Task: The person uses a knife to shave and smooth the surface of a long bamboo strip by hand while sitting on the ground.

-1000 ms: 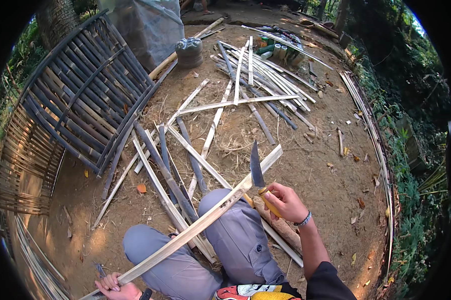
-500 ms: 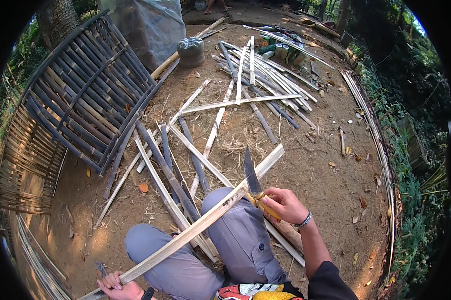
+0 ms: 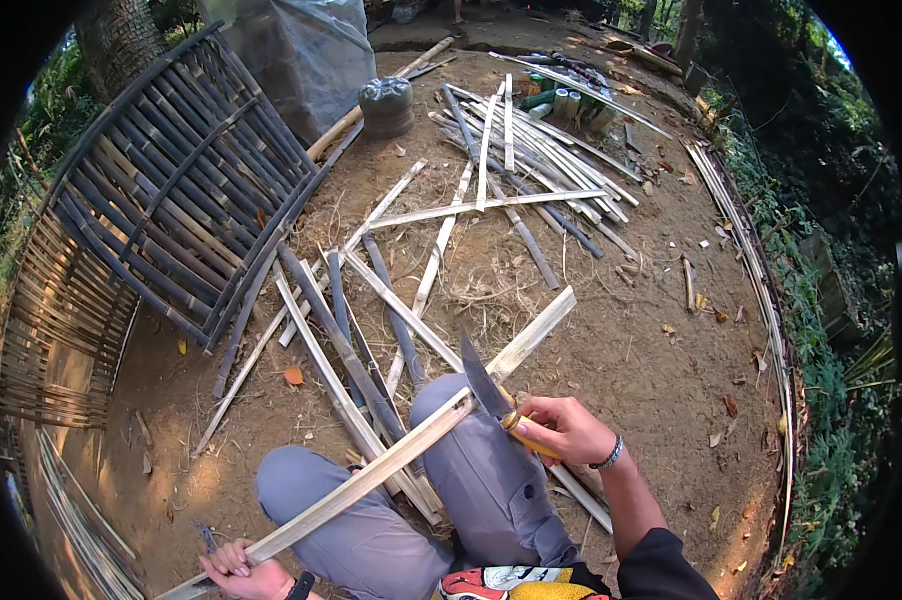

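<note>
A long split bamboo strip (image 3: 356,488) slants across my lap, its pale inner side up. Low on the left, my left hand (image 3: 245,570) is wrapped around its near part. In my right hand (image 3: 561,430) is a knife (image 3: 486,380) with a dark pointed blade and a yellow handle. The blade points up and to the left, just beside the strip's far end over my right knee; whether it touches the strip I cannot tell. Beyond the knife another pale bamboo strip (image 3: 538,330) lies slanting up to the right.
Split bamboo strips (image 3: 316,345) lie in front of my knees, with a larger pile (image 3: 561,165) farther off. A dark bamboo slat panel (image 3: 186,180) leans at the left above a woven lattice (image 3: 61,330). A dark round container (image 3: 386,108) stands behind; long strips (image 3: 746,240) edge the plants at right.
My right hand has tilted the knife to the left, and its blade has shifted left. The held bamboo strip's far end has moved left and slightly down.
</note>
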A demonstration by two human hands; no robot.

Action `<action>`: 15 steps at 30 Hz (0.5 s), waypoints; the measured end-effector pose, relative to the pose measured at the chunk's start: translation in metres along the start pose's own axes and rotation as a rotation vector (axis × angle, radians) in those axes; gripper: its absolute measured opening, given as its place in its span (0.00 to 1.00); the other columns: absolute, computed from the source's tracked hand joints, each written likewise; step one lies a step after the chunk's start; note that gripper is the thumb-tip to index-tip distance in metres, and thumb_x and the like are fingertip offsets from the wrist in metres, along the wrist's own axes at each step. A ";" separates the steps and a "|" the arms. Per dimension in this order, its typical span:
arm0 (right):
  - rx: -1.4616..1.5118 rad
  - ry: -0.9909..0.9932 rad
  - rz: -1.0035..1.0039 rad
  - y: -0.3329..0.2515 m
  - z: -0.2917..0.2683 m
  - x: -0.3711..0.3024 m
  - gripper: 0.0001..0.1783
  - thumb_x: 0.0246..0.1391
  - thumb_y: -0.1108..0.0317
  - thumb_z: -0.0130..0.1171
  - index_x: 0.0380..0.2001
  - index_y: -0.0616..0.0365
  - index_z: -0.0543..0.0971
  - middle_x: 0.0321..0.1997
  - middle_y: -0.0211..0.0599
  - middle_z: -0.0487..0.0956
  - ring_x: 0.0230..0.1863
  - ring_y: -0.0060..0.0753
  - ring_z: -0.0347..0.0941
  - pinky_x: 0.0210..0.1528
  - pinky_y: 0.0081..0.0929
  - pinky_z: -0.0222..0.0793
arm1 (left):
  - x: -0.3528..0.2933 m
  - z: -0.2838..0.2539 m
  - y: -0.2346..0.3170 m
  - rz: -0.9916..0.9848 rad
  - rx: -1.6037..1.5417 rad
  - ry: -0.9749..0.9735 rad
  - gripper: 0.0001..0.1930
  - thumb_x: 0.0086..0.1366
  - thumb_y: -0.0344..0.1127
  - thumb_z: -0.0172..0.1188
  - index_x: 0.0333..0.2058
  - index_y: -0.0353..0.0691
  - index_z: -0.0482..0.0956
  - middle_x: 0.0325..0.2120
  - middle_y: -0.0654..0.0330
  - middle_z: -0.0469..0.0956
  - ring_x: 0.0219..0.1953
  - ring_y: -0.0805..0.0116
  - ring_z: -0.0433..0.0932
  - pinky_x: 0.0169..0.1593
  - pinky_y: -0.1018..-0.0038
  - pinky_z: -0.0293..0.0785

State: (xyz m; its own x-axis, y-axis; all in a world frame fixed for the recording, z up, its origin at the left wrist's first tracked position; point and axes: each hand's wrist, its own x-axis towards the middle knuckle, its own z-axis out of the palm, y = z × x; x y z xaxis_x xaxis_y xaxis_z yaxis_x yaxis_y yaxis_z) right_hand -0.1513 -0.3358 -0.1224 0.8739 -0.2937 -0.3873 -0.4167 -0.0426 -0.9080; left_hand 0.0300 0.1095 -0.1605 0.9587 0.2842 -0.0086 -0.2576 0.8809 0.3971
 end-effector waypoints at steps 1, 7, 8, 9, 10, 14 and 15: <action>0.067 0.018 -0.031 0.001 0.003 -0.002 0.13 0.60 0.63 0.57 0.38 0.62 0.74 0.20 0.26 0.75 0.17 0.14 0.69 0.18 0.16 0.64 | -0.001 0.000 -0.001 -0.005 -0.007 -0.007 0.20 0.71 0.35 0.45 0.17 0.48 0.56 0.08 0.69 0.50 0.13 0.77 0.49 0.23 0.79 0.54; -0.152 0.487 -0.372 -0.012 -0.002 0.007 0.22 0.44 0.68 0.71 0.40 0.60 0.72 0.29 0.32 0.77 0.30 0.25 0.75 0.34 0.27 0.72 | -0.004 0.010 -0.011 0.021 0.021 0.087 0.20 0.71 0.36 0.44 0.17 0.48 0.55 0.08 0.69 0.49 0.13 0.77 0.49 0.24 0.79 0.55; -0.156 0.486 -0.399 -0.017 -0.003 0.011 0.22 0.44 0.68 0.70 0.40 0.60 0.72 0.30 0.34 0.78 0.31 0.27 0.76 0.35 0.28 0.72 | -0.005 0.012 -0.013 0.026 0.024 0.091 0.20 0.71 0.36 0.45 0.17 0.48 0.55 0.08 0.69 0.49 0.12 0.77 0.49 0.24 0.79 0.55; -0.156 0.478 -0.430 -0.021 -0.002 0.018 0.21 0.43 0.69 0.70 0.40 0.60 0.72 0.31 0.35 0.78 0.32 0.30 0.76 0.36 0.29 0.72 | -0.005 0.012 -0.011 0.040 0.029 0.096 0.20 0.71 0.36 0.45 0.17 0.48 0.55 0.08 0.69 0.49 0.12 0.77 0.49 0.24 0.79 0.55; -0.156 0.469 -0.461 -0.026 -0.001 0.025 0.21 0.43 0.70 0.69 0.40 0.60 0.72 0.32 0.36 0.78 0.32 0.32 0.77 0.37 0.30 0.72 | -0.005 0.013 -0.009 0.055 0.035 0.100 0.20 0.71 0.36 0.45 0.17 0.48 0.55 0.09 0.69 0.49 0.12 0.77 0.49 0.24 0.79 0.55; -0.487 0.467 -0.566 -0.026 -0.010 0.043 0.21 0.43 0.71 0.67 0.40 0.60 0.70 0.32 0.45 0.77 0.35 0.49 0.77 0.36 0.34 0.71 | -0.004 0.008 -0.012 0.005 -0.014 0.047 0.20 0.70 0.35 0.46 0.17 0.48 0.55 0.09 0.69 0.49 0.12 0.77 0.49 0.23 0.80 0.55; -0.545 0.482 -0.603 -0.024 -0.013 0.043 0.19 0.44 0.70 0.66 0.39 0.60 0.70 0.30 0.47 0.76 0.34 0.53 0.75 0.34 0.38 0.70 | -0.004 0.008 -0.017 -0.007 -0.015 0.055 0.20 0.70 0.35 0.46 0.17 0.48 0.55 0.09 0.70 0.49 0.12 0.78 0.49 0.23 0.80 0.54</action>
State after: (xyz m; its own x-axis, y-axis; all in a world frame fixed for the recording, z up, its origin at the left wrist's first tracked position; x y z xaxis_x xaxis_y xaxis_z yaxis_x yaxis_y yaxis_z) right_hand -0.1066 -0.3600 -0.1150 0.8333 -0.4343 0.3421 -0.0938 -0.7209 -0.6867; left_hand 0.0315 0.0904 -0.1604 0.9525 0.2980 -0.0621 -0.2531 0.8886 0.3827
